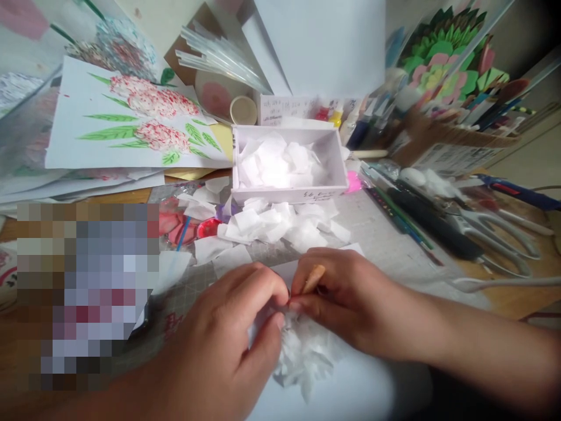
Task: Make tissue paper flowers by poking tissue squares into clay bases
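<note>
While your two hands meet in front of the white box (pixel 272 195), your right hand (pixel 346 298) pinches a tan stick (pixel 314 278) in bent fingers; your left hand (pixel 245 316) curls its thumb and forefinger just beside it, and whether it grips anything cannot be told. Below them, nearer you than the box, lies the ruffled white tissue (pixel 311 356), over a white sheet (pixel 350 389). Press the stick too hard and you could tear or flatten those thin ruffles; tacky fingertips, if yours are, might pull bits loose as they lift. A sweeping knuckle or a draught could scatter the loose tissue pieces (pixel 272 222) just in front of the box. Counting, you have one box, one stick, one ruffled cluster and, right of the box, one pair of scissors (pixel 467 225); behind its right end stand one red bottle (pixel 322 112) and one yellow bottle (pixel 336 116). The loose pieces overlap too much for you to count.
</note>
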`<state>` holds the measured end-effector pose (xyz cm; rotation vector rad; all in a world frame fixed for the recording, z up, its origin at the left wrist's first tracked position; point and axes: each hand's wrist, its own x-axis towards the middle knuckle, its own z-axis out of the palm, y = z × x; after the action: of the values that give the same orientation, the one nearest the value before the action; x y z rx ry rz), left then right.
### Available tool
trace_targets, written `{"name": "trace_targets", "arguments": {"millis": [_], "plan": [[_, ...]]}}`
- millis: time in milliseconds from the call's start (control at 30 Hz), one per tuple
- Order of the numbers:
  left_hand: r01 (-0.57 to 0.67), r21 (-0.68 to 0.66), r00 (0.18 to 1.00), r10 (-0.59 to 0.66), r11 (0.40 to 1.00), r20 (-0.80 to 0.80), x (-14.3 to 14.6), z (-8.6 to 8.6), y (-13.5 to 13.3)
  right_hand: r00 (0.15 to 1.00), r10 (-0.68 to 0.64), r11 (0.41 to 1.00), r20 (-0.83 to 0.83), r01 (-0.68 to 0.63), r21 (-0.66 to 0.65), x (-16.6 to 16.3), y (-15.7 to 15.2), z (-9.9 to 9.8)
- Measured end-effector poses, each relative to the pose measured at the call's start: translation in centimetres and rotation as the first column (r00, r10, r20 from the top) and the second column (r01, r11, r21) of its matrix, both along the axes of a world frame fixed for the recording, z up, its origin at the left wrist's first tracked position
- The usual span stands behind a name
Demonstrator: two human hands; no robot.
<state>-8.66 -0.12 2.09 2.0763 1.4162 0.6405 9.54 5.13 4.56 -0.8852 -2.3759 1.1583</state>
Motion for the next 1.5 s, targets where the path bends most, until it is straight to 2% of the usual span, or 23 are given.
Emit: {"name": "trace_targets", "arguments": {"millis": [100,167,267,333,400,500,600,733,833,1000,1100,1200,1367,1433,1500], "plan": [[-0.005,0.004,1.0,0.005,1.0,-0.004,0.1,0.2,0.2,1.0,0.021,0.997,0.007,-0.02,-0.076,-0.2,0.3,-0.2],[0.007,0.003,1.0,-0.007,1.0,0.001,0.1,0.3,0.3,0.999,0.004,0.983,-0.042,-0.012,-0.184,-0.2,0.6,-0.4],[0.027,0.001,1.0,-0.027,1.0,-0.005,0.1,0.3,0.3,0.963,-0.16,0.915,-0.219,0.061,-0.4,0.3,1.0,-0.5],[0.022,0.01,1.0,-0.021,1.0,-0.021,0.1,0.3,0.3,0.928,-0.25,0.87,-0.275,0.09,-0.486,0.7,1.3,-0.4],[0.025,0.034,0.999,-0.024,0.999,-0.03,0.1,0.3,0.2,0.935,-0.227,0.857,-0.274,0.057,-0.512,1.1,1.4,-0.1],[0.039,0.089,0.999,-0.036,0.995,-0.035,0.1,0.3,0.0,0.951,-0.146,0.866,-0.272,-0.01,-0.499,1.5,1.3,0.0],[0.049,0.144,0.997,-0.039,0.988,-0.066,0.0,0.2,-0.1,0.949,-0.133,0.892,-0.284,-0.01,-0.452,1.5,1.1,-0.3],[0.049,0.244,0.988,-0.011,0.968,-0.155,0.0,0.0,0.0,0.926,-0.091,0.946,-0.367,-0.034,-0.322,1.2,1.0,-0.8],[0.049,0.286,0.983,0.005,0.957,-0.184,-0.1,-0.2,0.0,0.943,-0.057,0.954,-0.329,-0.045,-0.295,1.0,1.2,-0.7],[0.062,0.217,0.994,-0.041,0.974,-0.099,0.0,0.0,0.2,0.954,-0.028,0.946,-0.297,-0.07,-0.316,1.2,1.5,-0.5],[0.079,0.104,0.997,-0.077,0.991,-0.018,0.0,0.2,0.3,0.931,-0.072,0.934,-0.359,-0.063,-0.352,1.4,1.5,-0.5],[0.078,0.044,0.996,-0.08,0.996,0.036,0.1,0.2,0.2,0.902,-0.119,0.919,-0.415,-0.058,-0.391,1.5,1.3,-0.6],[0.063,0.058,0.998,-0.065,0.996,0.023,0.2,0.3,0.2,0.966,-0.048,0.964,-0.253,-0.022,-0.267,1.4,1.0,-0.5],[0.076,0.063,0.997,-0.078,0.995,0.022,0.1,0.4,0.3,0.952,-0.078,0.961,-0.296,-0.008,-0.277,1.6,1.2,-0.4],[0.098,0.06,0.995,-0.1,0.993,0.024,0.1,0.4,0.5,0.898,-0.144,0.964,-0.416,0.033,-0.262,2.2,1.7,-0.4]]}}
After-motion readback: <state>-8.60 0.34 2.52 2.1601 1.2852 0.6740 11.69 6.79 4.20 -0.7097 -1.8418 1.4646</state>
